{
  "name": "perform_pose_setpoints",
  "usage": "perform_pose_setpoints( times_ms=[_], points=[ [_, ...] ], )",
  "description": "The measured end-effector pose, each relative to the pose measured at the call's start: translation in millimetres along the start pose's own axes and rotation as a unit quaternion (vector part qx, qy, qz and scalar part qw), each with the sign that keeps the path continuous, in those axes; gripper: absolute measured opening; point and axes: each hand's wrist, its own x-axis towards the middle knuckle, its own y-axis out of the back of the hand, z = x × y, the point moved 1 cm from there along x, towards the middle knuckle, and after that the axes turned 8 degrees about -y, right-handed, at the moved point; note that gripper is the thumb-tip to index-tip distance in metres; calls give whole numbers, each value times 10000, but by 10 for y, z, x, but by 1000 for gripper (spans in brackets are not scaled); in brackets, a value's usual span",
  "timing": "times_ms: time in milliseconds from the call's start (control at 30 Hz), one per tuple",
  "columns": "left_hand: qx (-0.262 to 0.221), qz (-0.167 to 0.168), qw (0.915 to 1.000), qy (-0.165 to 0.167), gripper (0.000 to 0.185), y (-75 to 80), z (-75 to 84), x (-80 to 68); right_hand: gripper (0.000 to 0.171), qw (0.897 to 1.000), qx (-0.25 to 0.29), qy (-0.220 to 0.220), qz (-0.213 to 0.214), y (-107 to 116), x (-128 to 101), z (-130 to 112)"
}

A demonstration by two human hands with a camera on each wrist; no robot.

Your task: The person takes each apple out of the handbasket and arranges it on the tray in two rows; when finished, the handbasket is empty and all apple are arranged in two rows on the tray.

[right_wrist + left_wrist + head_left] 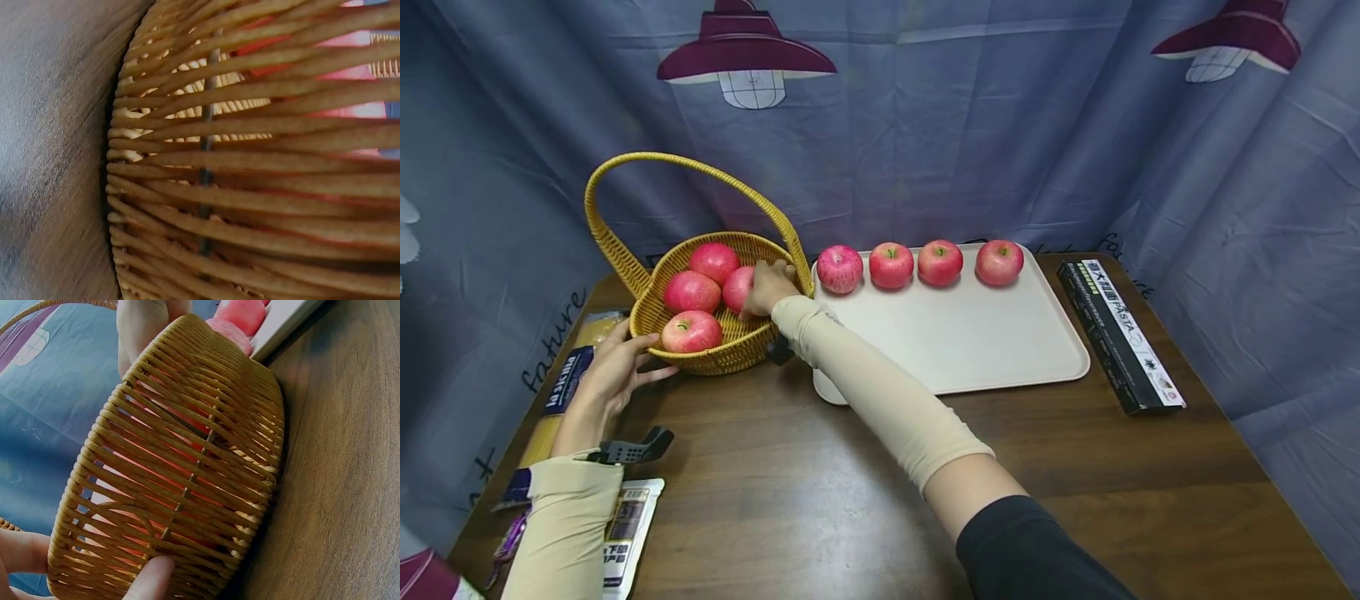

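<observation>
A yellow woven basket [730,360] with a tall arched handle stands at the left of the table. Inside it are several red apples [692,332]. My left hand [612,373] holds the basket's near left rim, with the thumb [152,579] against the outer weave in the left wrist view. Reaching over the right side of the basket, my right hand [770,287] grips an apple [738,287] within it; part of that apple is hidden by the fingers. In the right wrist view, only the basket's slatted side [262,162] and red fruit behind it show.
Right of the basket lies a white tray [955,342] with a row of several apples [891,265] along its back edge. A black pasta box [1120,333] lies farther right. Bagged pasta [567,379] and a white packet [634,533] lie by my left arm. A curtain hangs behind.
</observation>
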Motion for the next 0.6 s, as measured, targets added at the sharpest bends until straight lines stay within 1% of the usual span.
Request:
perform_pose_setpoints(
  times_ms=[100,133,300,400,467,600],
  points=[
    [-42,-47,10000,-53,73,-9,5,16,77,9999,48,142,45,-8,-4,27],
    [-97,-52,9999,-65,73,-9,9,22,77,9997,125,220,47,-6,3,36],
    [-176,-12,9998,-82,74,-17,30,35,84,9953,716,656,27,21,50,83],
    [-63,1,10000,-56,72,-19,29,26,92,9904,891,1053,77,61,30,96],
    [14,-4,10000,-25,71,-15,22,17,96,9868,864,1363,158,93,-10,94],
    [30,-5,10000,10,71,-5,3,0,97,9780,862,1879,293,155,-120,104]
  ],
)
